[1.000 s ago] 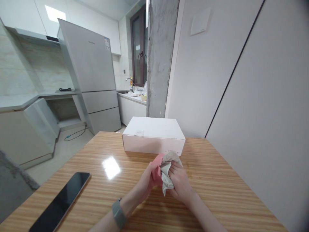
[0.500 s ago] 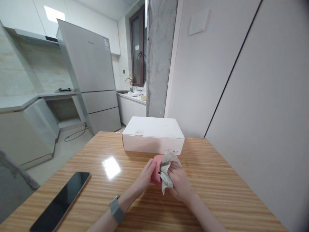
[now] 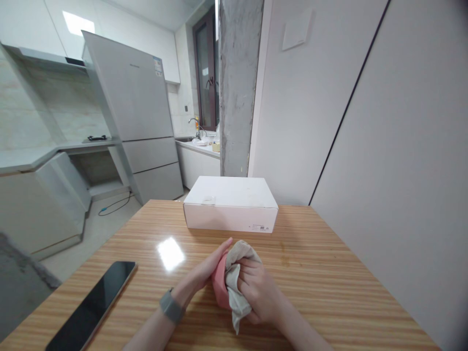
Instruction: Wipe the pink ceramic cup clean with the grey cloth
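My left hand [image 3: 204, 268] holds a small pink object [image 3: 220, 287] against the wooden table [image 3: 329, 282], fingers stretched along its side. My right hand [image 3: 258, 292] is closed around a grey-beige cloth [image 3: 236, 265] pressed over the pink object. The cloth drapes over its top and hangs down between my hands. A grey watch [image 3: 170, 307] sits on my left wrist. Most of the pink object is hidden by the cloth and my hands.
A closed white cardboard box [image 3: 231, 202] lies at the table's far edge, just beyond my hands. A dark phone [image 3: 93, 304] lies face up at the front left. A white wall borders the table on the right. A kitchen with a fridge [image 3: 135, 117] lies beyond.
Both hands with the pink object and cloth have come nearer to me and slightly left, lower on the table. The cloth now covers more of the pink object.
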A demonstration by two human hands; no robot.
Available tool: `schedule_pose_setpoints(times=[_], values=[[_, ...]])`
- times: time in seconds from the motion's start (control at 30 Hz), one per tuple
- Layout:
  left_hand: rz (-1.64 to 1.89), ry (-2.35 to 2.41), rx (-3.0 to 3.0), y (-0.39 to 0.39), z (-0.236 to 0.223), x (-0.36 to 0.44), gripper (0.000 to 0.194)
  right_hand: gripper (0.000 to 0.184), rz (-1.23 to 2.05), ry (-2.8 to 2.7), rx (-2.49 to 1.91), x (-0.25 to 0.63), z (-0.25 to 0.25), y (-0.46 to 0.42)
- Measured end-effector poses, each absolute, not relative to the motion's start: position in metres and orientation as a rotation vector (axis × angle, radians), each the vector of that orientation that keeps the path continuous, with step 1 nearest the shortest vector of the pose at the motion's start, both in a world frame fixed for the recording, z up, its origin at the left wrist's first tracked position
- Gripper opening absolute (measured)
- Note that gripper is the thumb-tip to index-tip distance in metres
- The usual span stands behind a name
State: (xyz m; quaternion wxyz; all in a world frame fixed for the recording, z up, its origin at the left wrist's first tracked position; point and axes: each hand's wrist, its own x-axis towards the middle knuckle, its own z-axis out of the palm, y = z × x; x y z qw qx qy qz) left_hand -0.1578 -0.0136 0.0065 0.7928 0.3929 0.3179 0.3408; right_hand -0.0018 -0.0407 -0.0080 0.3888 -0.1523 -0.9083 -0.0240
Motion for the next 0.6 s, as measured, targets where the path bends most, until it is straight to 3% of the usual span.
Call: schedule_pose_setpoints(times=[0.37, 0.6], values=[[1.018, 0.858, 1.109, -0.017, 0.003, -0.155, 0.038, 0.02, -0.083, -2.32, -0.585, 0.01, -0.006, -0.032], [1.022, 0.564, 0.792, -0.019, -0.002, -0.144, 0.032, 0.023, -0.077, -2.148, -0.754, 0.021, -0.004, -0.028]])
